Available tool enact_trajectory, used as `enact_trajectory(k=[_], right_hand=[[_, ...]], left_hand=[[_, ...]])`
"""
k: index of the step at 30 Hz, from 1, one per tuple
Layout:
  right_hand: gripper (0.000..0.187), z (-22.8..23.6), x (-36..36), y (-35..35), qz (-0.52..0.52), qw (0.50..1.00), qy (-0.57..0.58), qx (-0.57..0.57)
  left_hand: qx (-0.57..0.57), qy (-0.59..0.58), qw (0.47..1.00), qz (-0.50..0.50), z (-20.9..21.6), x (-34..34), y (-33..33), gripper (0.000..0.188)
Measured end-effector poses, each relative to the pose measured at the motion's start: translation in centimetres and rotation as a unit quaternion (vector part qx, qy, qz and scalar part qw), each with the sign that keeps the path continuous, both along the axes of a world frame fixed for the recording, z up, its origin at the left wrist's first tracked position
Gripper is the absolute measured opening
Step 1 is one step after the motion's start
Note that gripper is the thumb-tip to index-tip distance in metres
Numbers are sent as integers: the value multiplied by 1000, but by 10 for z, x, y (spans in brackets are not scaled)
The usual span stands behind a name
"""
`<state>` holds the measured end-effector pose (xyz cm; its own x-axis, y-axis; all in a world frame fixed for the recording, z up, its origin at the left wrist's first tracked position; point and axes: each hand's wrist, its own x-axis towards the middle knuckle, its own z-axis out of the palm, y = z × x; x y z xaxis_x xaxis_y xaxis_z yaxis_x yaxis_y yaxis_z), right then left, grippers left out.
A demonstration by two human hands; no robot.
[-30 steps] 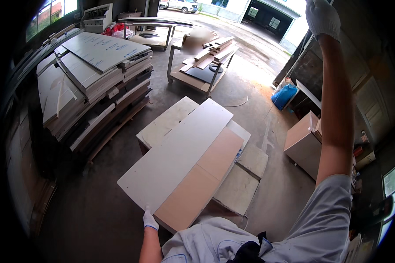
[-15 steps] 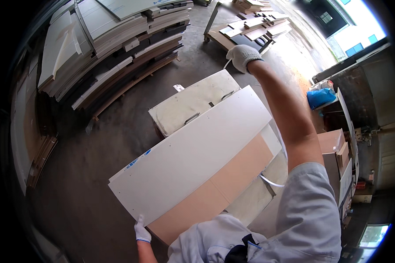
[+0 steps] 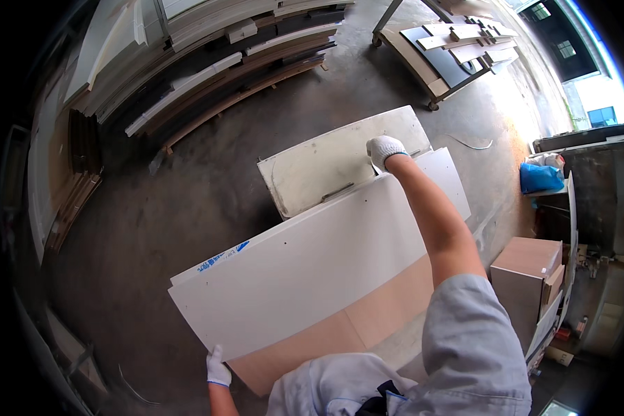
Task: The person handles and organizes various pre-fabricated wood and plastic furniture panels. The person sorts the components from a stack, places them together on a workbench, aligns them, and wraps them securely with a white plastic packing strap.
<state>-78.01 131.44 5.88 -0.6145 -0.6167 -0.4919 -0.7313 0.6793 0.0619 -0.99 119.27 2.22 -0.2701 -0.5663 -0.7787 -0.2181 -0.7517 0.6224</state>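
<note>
A large white panel (image 3: 326, 239) with small dark holes lies slanted in front of me, a light-brown board strip (image 3: 326, 340) along its near side. My left hand (image 3: 217, 367), in a white knit glove, grips the panel's near left corner with the thumb on top. My right hand (image 3: 385, 150), gloved too, is at the panel's far edge over the cream-topped bench (image 3: 326, 156). Its fingers are closed by a small dark piece at that edge; what they hold is mostly hidden. A thin white strip (image 3: 473, 145) lies curled on the floor.
Stacked boards (image 3: 256, 76) stand at the far left. A wheeled cart (image 3: 423, 73) with loose panels is at the far right. Boxes (image 3: 530, 267) and a shelf with a blue bag (image 3: 542, 177) stand on the right.
My right hand has come back from its outstretched reach down to the panel's far edge. It has let go of the white strip, now on the floor. The left hand keeps its hold.
</note>
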Motion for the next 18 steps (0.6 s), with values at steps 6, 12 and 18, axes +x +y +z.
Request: enact_trajectory(k=[6,12,18], right_hand=[[23,-8,2,-5,-55,997,15,-60],[25,-21,12,15,-97,994,11,39],[30,-12,14,-10,-125,977,-41,169]], left_hand=[[26,15,1000,-6,-1,3,-3,61],[6,3,1000,-7,-4,2,1,60],[6,-9,1000,-6,-6,5,2,56]])
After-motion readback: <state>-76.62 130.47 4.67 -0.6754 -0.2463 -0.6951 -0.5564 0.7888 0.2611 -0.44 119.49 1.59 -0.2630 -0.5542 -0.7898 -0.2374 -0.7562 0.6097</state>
